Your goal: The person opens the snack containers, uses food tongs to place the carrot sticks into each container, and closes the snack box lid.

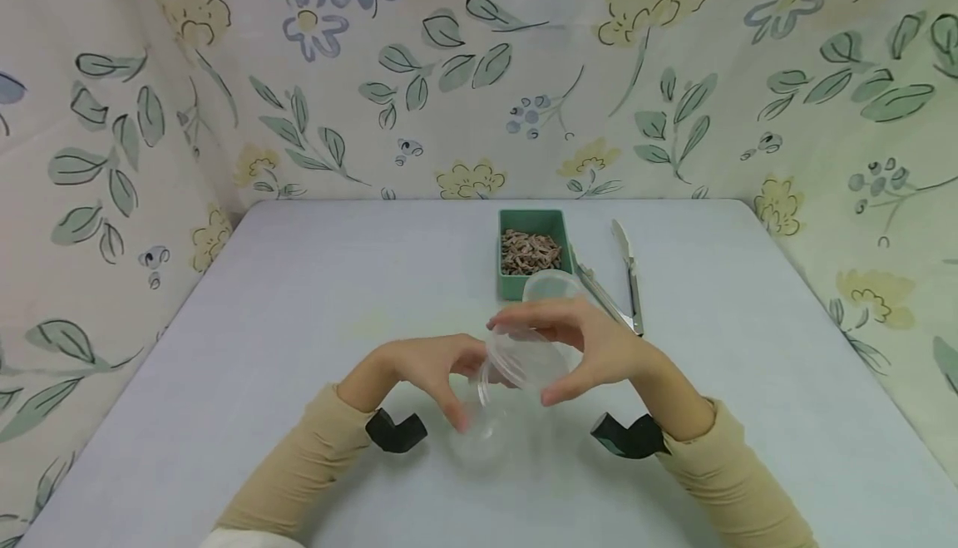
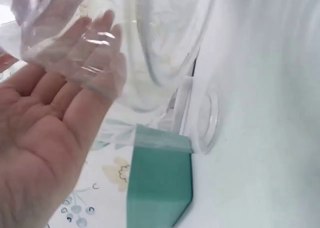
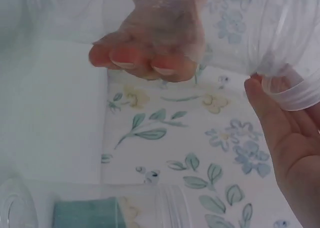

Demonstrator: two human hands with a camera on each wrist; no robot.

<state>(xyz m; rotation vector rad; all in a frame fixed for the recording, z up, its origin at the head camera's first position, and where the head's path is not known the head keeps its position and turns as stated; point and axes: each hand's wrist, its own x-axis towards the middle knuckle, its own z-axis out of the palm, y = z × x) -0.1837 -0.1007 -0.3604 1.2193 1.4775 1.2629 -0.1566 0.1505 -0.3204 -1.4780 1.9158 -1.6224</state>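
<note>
My left hand (image 1: 437, 365) holds a clear plastic jar (image 1: 482, 436), thumb on the near side and fingers behind its wall. In the left wrist view the fingers (image 2: 102, 73) show through the clear plastic. My right hand (image 1: 591, 344) grips a clear round lid (image 1: 535, 357) between thumb and fingertips, tilted close against the jar. In the right wrist view the lid's ridged rim (image 3: 295, 98) shows beside the hand, next to the jar's ringed neck (image 3: 267, 33). The clear plastic of the two overlaps, so their exact edges are hard to separate.
Just beyond my right hand stands another clear container (image 1: 552, 283). Behind it, a green rectangular tub (image 1: 514, 286) holds brown, twig-like pieces (image 1: 530, 250). Metal tongs (image 1: 634, 294) lie to the right, arms spread in a V. A floral cloth hangs behind the white table (image 1: 337, 274).
</note>
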